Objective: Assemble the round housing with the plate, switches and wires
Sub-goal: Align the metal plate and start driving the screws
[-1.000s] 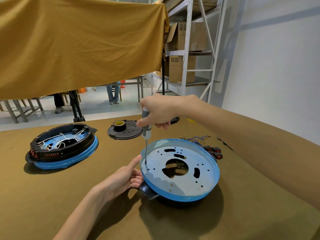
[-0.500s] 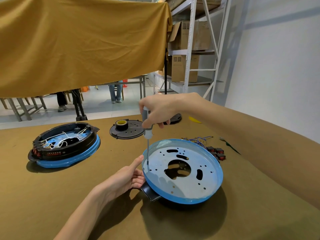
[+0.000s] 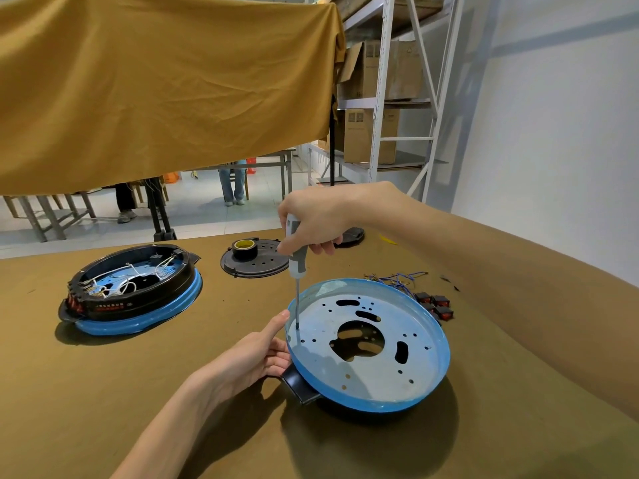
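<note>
The round housing (image 3: 368, 402), blue-rimmed with a black tab at its lower left, sits right of centre in the frame on the brown table (image 3: 103, 392). Inside it lies the perforated metal plate (image 3: 366, 344), with a large central cut-out. We hold the screwdriver (image 3: 296, 264) upright in our right hand (image 3: 318, 219), fingers curled tight round its grey handle; the shaft tip meets the plate near the left rim. Our left hand (image 3: 256, 357) grips the housing's left edge, thumb extended up along the rim, the other fingers curled against the outer wall. The wires (image 3: 397, 280) lie just above the housing's upper right rim, with the switches (image 3: 437, 305) beside them at the right. At the left of the frame sits a second housing (image 3: 131, 299), wired inside. Above centre, a black disc (image 3: 256, 262) carries a tape roll (image 3: 244, 248).
</note>
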`<state>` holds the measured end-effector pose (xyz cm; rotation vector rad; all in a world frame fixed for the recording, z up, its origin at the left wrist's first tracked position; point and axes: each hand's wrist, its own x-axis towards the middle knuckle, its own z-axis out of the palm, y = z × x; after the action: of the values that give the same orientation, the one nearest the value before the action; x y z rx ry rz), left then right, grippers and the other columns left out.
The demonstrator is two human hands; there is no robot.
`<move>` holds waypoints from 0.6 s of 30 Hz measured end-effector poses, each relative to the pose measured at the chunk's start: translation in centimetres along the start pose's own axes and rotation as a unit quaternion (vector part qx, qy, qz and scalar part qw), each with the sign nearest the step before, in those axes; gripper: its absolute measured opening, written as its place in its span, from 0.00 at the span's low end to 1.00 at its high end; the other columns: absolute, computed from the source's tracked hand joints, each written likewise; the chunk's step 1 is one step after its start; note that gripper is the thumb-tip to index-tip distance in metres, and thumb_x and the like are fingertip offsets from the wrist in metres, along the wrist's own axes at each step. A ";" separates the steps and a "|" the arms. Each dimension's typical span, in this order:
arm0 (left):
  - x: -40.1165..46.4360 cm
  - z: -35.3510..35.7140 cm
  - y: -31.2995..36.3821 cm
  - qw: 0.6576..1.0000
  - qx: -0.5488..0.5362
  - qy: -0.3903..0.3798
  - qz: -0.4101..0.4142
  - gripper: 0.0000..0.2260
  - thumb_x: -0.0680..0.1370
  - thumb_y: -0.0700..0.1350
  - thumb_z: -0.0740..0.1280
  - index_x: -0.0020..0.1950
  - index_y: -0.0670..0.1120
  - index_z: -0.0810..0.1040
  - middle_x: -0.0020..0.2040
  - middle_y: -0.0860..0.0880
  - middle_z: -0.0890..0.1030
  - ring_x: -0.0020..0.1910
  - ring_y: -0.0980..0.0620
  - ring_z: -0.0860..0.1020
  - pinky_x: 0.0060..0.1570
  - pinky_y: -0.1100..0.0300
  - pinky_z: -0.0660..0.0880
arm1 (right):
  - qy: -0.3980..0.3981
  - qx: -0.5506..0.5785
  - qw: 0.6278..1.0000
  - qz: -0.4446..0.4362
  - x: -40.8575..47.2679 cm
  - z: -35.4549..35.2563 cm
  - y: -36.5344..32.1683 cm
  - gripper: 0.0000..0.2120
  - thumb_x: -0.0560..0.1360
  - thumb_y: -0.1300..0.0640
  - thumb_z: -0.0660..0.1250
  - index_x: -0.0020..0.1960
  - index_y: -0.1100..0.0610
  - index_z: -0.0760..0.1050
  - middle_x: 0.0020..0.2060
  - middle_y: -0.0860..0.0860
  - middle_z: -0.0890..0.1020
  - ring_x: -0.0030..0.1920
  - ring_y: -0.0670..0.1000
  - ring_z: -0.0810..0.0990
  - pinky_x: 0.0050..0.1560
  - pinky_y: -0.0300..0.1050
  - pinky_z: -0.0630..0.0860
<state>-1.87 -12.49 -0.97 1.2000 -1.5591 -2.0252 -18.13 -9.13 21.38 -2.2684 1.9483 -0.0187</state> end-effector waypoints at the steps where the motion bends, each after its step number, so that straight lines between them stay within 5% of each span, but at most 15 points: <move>1: 0.0 0.0 0.0 1.000 0.002 0.000 0.001 0.42 0.65 0.72 0.66 0.58 0.34 0.79 0.36 0.46 0.81 0.32 0.54 0.77 0.36 0.64 0.78 | -0.014 0.009 1.000 0.002 -0.1 -0.1 0.1 0.16 0.80 0.48 0.70 0.60 0.57 0.71 0.40 0.56 0.86 0.30 0.50 0.83 0.27 0.38 0.77; 4: 0.1 -0.1 -0.1 1.000 0.008 0.003 0.006 0.46 0.63 0.73 0.67 0.60 0.34 0.79 0.40 0.44 0.80 0.35 0.53 0.77 0.40 0.62 0.78 | -0.032 0.028 0.999 0.005 -0.3 -0.4 0.4 0.17 0.80 0.51 0.70 0.62 0.57 0.69 0.41 0.56 0.85 0.31 0.50 0.83 0.28 0.39 0.78; 9: 0.1 0.0 0.0 1.000 -0.004 -0.001 0.003 0.42 0.63 0.72 0.69 0.56 0.35 0.79 0.35 0.47 0.79 0.31 0.55 0.75 0.34 0.65 0.77 | 0.012 0.004 1.000 0.011 -0.6 -0.1 0.8 0.20 0.80 0.42 0.69 0.53 0.59 0.73 0.33 0.54 0.85 0.26 0.50 0.81 0.27 0.40 0.76; 13: 0.2 -0.1 -0.2 1.000 -0.003 0.000 0.005 0.44 0.61 0.73 0.70 0.56 0.35 0.80 0.36 0.46 0.80 0.32 0.54 0.75 0.36 0.64 0.77 | -0.010 0.034 0.999 0.011 -0.7 -0.2 0.7 0.19 0.80 0.49 0.71 0.63 0.55 0.68 0.44 0.54 0.83 0.33 0.49 0.83 0.27 0.37 0.76; 18: 0.3 -0.1 -0.2 1.000 0.001 0.004 0.006 0.46 0.60 0.73 0.69 0.59 0.34 0.79 0.36 0.47 0.79 0.32 0.54 0.75 0.35 0.64 0.77 | 0.015 0.017 1.000 0.007 -0.8 -0.1 0.9 0.14 0.79 0.47 0.71 0.52 0.57 0.74 0.38 0.56 0.86 0.28 0.49 0.83 0.28 0.39 0.78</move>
<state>-1.93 -12.71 -1.29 1.1947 -1.5618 -2.0098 -19.15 -8.53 21.40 -2.2460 1.9640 -0.0840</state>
